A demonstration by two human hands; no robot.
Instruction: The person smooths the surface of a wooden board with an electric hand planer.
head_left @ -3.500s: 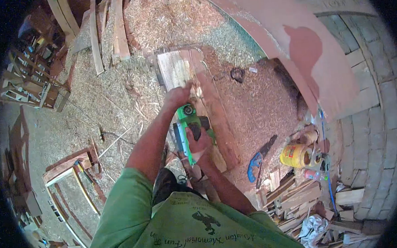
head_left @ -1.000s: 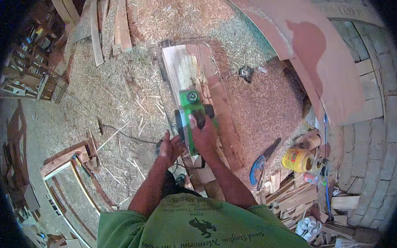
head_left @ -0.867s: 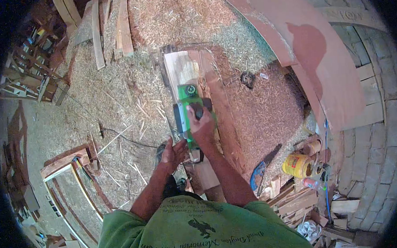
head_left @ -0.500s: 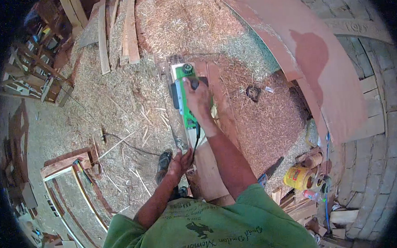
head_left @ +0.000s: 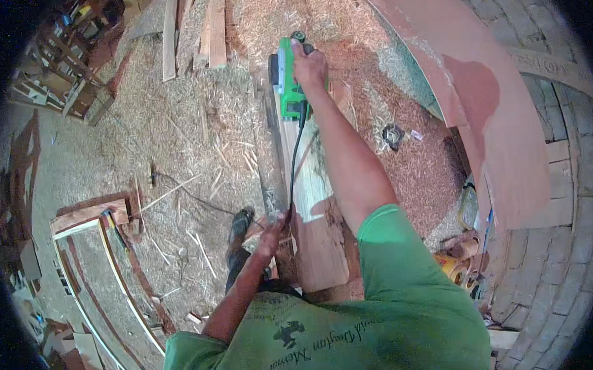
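My right hand [head_left: 310,70] is wrapped around the handle of a green electric planer [head_left: 290,104], stretched far forward. The planer sits near the far end of a long wooden board [head_left: 310,191], whose surface looks pale where it is lit. From the tool's rear, a black power cord [head_left: 295,160] runs back toward me. My left hand [head_left: 271,236] is low beside the board's left edge, its fingers closed on the cord; they are partly blurred.
Wood shavings [head_left: 201,123] cover the floor. A wooden frame [head_left: 107,253] lies at left, and loose planks [head_left: 215,30] lie at the far end. A large curved sheet [head_left: 513,149] stands at right. A black shoe [head_left: 241,222] is close to my left hand.
My right hand has pushed the planer forward along the board, and the arm is straighter. The cord is stretched longer between the planer and my left hand, which stays low beside the board.
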